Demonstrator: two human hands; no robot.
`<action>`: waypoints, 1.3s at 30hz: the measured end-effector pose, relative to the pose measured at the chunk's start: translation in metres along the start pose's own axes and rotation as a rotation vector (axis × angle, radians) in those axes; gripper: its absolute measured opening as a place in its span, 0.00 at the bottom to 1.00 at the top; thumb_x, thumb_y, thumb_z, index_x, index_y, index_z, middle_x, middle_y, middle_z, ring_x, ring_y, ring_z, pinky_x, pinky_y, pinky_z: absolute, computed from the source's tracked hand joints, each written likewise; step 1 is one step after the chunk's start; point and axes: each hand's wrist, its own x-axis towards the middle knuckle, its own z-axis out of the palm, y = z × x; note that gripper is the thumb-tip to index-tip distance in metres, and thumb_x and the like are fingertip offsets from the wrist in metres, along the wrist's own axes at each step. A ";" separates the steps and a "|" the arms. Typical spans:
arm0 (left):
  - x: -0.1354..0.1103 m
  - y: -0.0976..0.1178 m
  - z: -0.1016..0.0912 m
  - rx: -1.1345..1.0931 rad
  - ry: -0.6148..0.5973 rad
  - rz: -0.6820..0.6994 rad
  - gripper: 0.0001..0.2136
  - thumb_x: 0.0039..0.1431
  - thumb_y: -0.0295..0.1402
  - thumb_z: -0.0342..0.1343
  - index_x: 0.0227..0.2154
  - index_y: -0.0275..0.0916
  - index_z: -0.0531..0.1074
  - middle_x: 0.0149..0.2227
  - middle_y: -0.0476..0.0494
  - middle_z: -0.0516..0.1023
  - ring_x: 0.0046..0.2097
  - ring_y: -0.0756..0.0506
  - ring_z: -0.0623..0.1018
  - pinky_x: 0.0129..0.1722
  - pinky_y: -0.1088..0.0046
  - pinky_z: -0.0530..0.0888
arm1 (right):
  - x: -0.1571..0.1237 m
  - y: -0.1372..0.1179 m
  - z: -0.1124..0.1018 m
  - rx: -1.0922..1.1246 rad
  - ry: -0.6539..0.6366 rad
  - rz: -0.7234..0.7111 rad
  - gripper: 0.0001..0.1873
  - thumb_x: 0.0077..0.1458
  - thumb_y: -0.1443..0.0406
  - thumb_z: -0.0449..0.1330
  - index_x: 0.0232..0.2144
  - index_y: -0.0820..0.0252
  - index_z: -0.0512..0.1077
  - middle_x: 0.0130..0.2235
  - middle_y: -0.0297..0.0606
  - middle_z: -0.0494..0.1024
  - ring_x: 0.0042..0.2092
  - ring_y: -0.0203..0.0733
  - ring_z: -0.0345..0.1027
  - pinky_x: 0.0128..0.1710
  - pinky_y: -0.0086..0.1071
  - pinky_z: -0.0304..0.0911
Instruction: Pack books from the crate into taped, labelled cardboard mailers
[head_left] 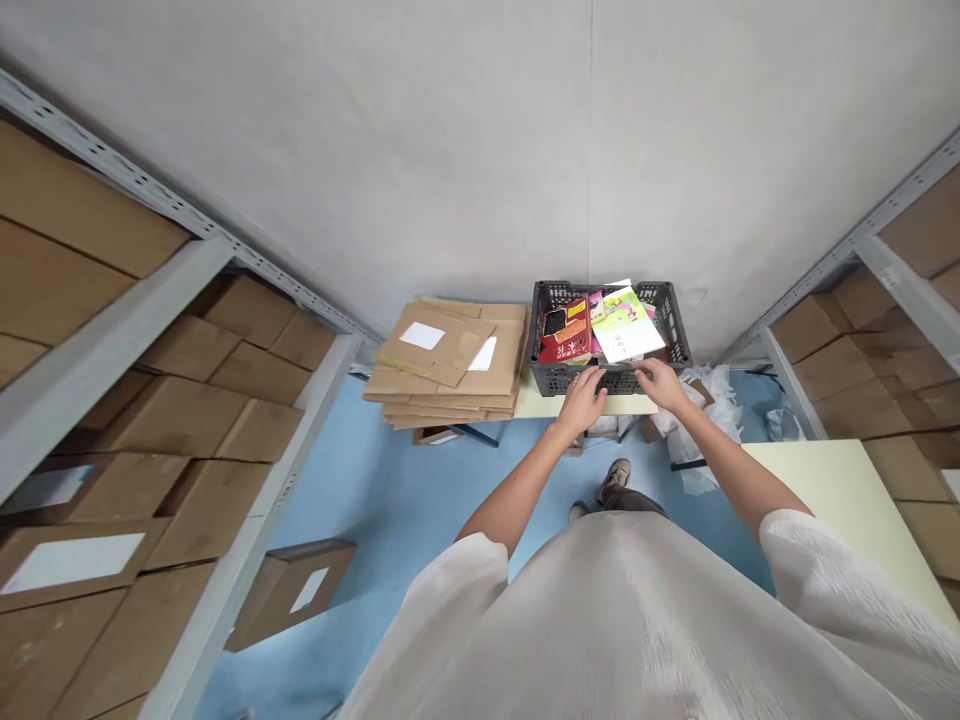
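Storeroom, with cardboard boxes on metal shelving along both sides.

An off-white wall with a thin vertical seam rises ahead of me, and just in front of it a stack of flat brown cardboard, two white labels showing on top, lies on a pale yellow table. To the left, a grey perforated metal rack is packed with brown cardboard boxes, and a brown white-labelled carton sits near it on the blue floor. Over on the right are another grey metal rack full of brown boxes, a second pale yellow tabletop and some crumpled white plastic
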 end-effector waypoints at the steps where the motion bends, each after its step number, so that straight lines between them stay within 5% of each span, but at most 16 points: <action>1: 0.010 -0.003 -0.001 0.007 0.005 -0.004 0.23 0.72 0.31 0.52 0.67 0.41 0.69 0.71 0.34 0.70 0.72 0.36 0.69 0.73 0.50 0.67 | 0.012 0.004 0.001 -0.001 0.000 0.008 0.16 0.65 0.62 0.57 0.48 0.58 0.83 0.49 0.46 0.85 0.47 0.50 0.79 0.54 0.43 0.73; 11: 0.115 -0.042 -0.005 0.095 0.015 -0.155 0.22 0.70 0.31 0.54 0.65 0.39 0.71 0.71 0.33 0.70 0.73 0.35 0.68 0.73 0.50 0.66 | 0.144 0.023 0.018 -0.024 -0.055 0.101 0.17 0.65 0.62 0.56 0.47 0.57 0.84 0.50 0.44 0.86 0.47 0.51 0.79 0.52 0.41 0.71; 19: 0.162 -0.058 -0.003 -0.004 0.014 -0.276 0.27 0.69 0.27 0.52 0.70 0.35 0.62 0.69 0.26 0.73 0.70 0.32 0.72 0.70 0.46 0.69 | 0.205 0.015 0.047 -0.214 -0.119 0.138 0.15 0.66 0.61 0.57 0.36 0.56 0.84 0.41 0.47 0.87 0.48 0.55 0.77 0.54 0.46 0.64; 28: 0.178 -0.082 -0.016 -0.078 -0.073 -0.241 0.30 0.68 0.25 0.51 0.72 0.37 0.59 0.69 0.27 0.74 0.70 0.34 0.74 0.69 0.48 0.70 | 0.225 -0.002 0.076 -0.174 -0.097 0.412 0.13 0.59 0.56 0.65 0.26 0.56 0.79 0.35 0.50 0.84 0.51 0.65 0.76 0.59 0.61 0.60; 31: 0.179 -0.087 -0.024 -0.076 -0.110 -0.194 0.29 0.69 0.27 0.52 0.72 0.38 0.61 0.69 0.28 0.74 0.69 0.33 0.74 0.68 0.47 0.71 | 0.223 -0.005 0.074 -0.111 -0.062 0.476 0.10 0.56 0.59 0.65 0.25 0.55 0.78 0.35 0.47 0.84 0.48 0.60 0.78 0.57 0.53 0.64; 35: 0.182 -0.093 -0.035 -0.089 -0.139 -0.082 0.24 0.68 0.25 0.51 0.66 0.39 0.69 0.67 0.32 0.75 0.70 0.36 0.72 0.70 0.50 0.70 | 0.209 0.002 0.054 0.046 0.075 0.490 0.08 0.53 0.59 0.63 0.26 0.54 0.76 0.33 0.40 0.85 0.39 0.50 0.79 0.42 0.38 0.70; 39: 0.194 -0.091 -0.038 -0.113 -0.135 0.011 0.22 0.69 0.24 0.50 0.62 0.40 0.73 0.66 0.34 0.75 0.70 0.37 0.72 0.72 0.51 0.68 | 0.180 0.013 0.023 0.197 0.212 0.489 0.08 0.53 0.58 0.63 0.29 0.55 0.76 0.32 0.40 0.86 0.36 0.49 0.80 0.36 0.35 0.71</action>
